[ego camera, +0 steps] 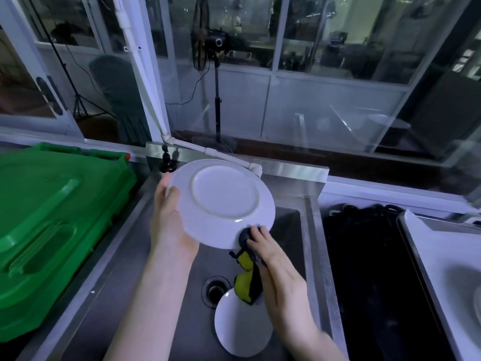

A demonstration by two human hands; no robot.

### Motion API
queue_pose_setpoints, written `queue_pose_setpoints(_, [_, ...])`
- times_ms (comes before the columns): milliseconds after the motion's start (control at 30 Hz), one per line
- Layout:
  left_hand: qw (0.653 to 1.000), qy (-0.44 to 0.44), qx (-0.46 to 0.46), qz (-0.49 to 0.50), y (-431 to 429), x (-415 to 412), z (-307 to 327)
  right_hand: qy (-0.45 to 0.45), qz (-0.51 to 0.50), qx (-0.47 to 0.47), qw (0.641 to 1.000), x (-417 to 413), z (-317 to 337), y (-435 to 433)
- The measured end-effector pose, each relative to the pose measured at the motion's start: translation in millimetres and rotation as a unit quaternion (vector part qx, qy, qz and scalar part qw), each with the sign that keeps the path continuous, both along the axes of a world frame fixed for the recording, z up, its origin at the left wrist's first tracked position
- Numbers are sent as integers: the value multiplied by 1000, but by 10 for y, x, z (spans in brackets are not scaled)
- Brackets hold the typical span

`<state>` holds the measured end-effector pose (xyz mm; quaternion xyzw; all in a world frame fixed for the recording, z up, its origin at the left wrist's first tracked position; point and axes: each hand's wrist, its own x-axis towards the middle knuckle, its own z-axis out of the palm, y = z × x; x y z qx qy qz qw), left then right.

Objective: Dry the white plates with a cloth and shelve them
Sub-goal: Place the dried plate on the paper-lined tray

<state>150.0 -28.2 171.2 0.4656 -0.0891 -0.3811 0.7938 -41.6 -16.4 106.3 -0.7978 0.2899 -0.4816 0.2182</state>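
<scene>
A white plate (221,199) is held up over the steel sink (309,230), its underside with the foot ring facing me. My left hand (169,220) grips its left rim, thumb on the underside. My right hand (263,246) holds a dark and yellow cloth (246,277) bunched against the plate's lower right edge; the rest of the cloth hangs down. A second white plate (242,327) lies in the sink basin beside the drain (214,290).
A green plastic crate (52,225) lies on the counter at left. A black tap knob (168,165) and a white pipe (223,155) stand behind the sink. To the right are a dark basin (364,269) and a white tray (442,269). Glass panels rise behind.
</scene>
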Motion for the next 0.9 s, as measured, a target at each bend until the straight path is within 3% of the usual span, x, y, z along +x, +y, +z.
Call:
queue_pose_setpoints(100, [1000,17,14,13,-71,11,61,-35,-45,118,991,-163,188,-76])
queue_pose_setpoints(133, [999,28,24,9,-96,7,86,-25,-74,119,990,-223,232,-150])
queue_pose_setpoints(300, [996,60,52,-40,-197,-132,205,91,-132,58,985,-504,464,-397])
queue_pose_setpoints(400, [994,48,53,-88,-241,-273,249,162,-199,-48,965,-614,567,-478])
queue_pose_setpoints(600, [981,104,30,-161,-304,-685,384,141,-254,-251,923,-997,693,-579])
queue_pose_setpoints(767, [955,165,23,-245,-444,-1187,575,121,-308,-264,906,-1496,981,-570])
queue_pose_setpoints(900, [927,160,21,-339,-640,-1731,762,99,-386,-193,897,-1946,1191,-562])
